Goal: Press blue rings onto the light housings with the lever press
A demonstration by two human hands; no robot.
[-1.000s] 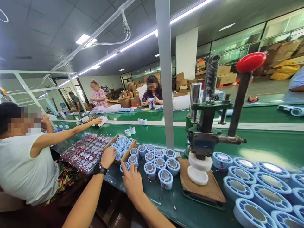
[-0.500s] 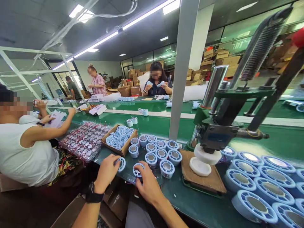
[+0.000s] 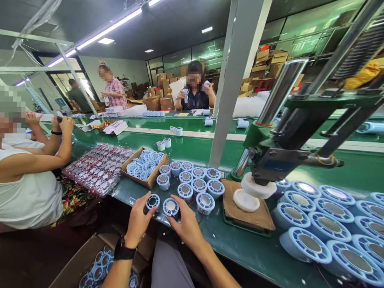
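Note:
Near the table's front edge, my left hand (image 3: 138, 221) is closed around a round part with a light blue slotted ring and dark centre (image 3: 153, 201). Close beside it, my right hand (image 3: 188, 226) grips a similar round part with a silver disc centre (image 3: 171, 207). Both parts face up, slightly tilted, and their undersides are mostly hidden by my fingers. Just beyond my hands stand several light blue round units with silver centres (image 3: 198, 185). To their left, a cardboard box (image 3: 144, 182) holds loose light blue rings (image 3: 145, 163).
A green hand press (image 3: 277, 160) with white round pads stands right, on a cardboard-topped base (image 3: 262, 218). More blue units (image 3: 309, 244) crowd the far right. Bundled silver discs with red wires (image 3: 99, 168) lie left, by a co-worker (image 3: 33, 184). An open carton (image 3: 75, 262) sits below.
My hands have turned their parts face up toward me, and the right part now shows its silver disc. The view has shifted slightly. The co-worker at left has raised both hands.

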